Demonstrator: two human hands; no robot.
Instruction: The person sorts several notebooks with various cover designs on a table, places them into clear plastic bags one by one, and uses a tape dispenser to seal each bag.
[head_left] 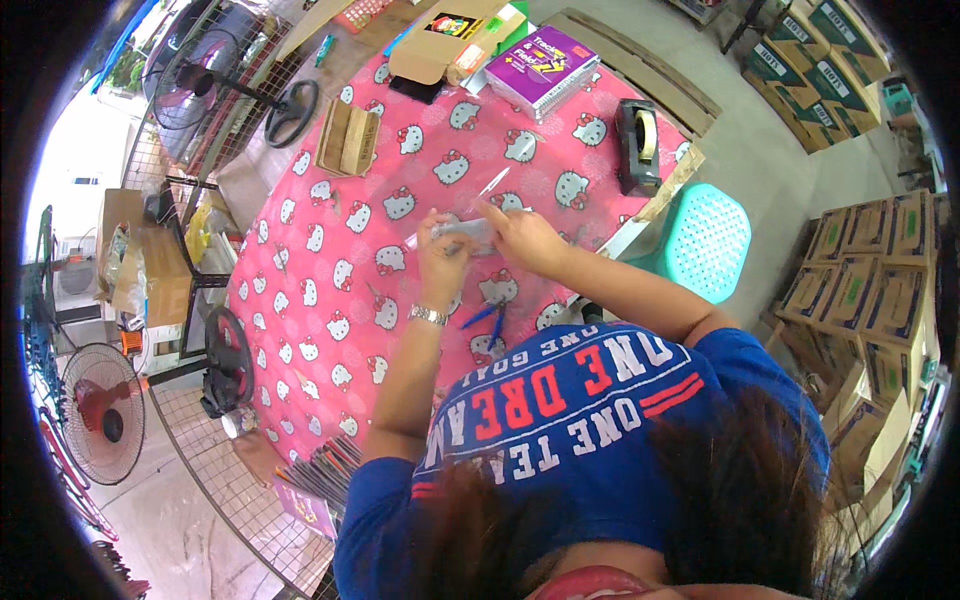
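Note:
Over the middle of the pink, cat-patterned tablecloth (340, 320), both of my hands grip a clear plastic wrapper (470, 236) with something pale grey inside that I cannot make out. My left hand (445, 260), below a metal wristwatch, is closed round its left end. My right hand (527, 240) pinches its right end with thumb and fingers. A shiny flap of the plastic stands up beyond my fingers. Near my chest, a blue-handled cutting tool (487, 321), like pliers or nippers, lies on the cloth with its handles spread.
Beyond my hands are a small open cardboard box (348, 140), a black phone-like slab (415, 91), and a purple stack of shrink-wrapped books (543, 68). A black tape dispenser (638, 150) sits at right, near a turquoise stool (708, 243). Fans (104, 412) and stacked cartons (860, 290) surround the table.

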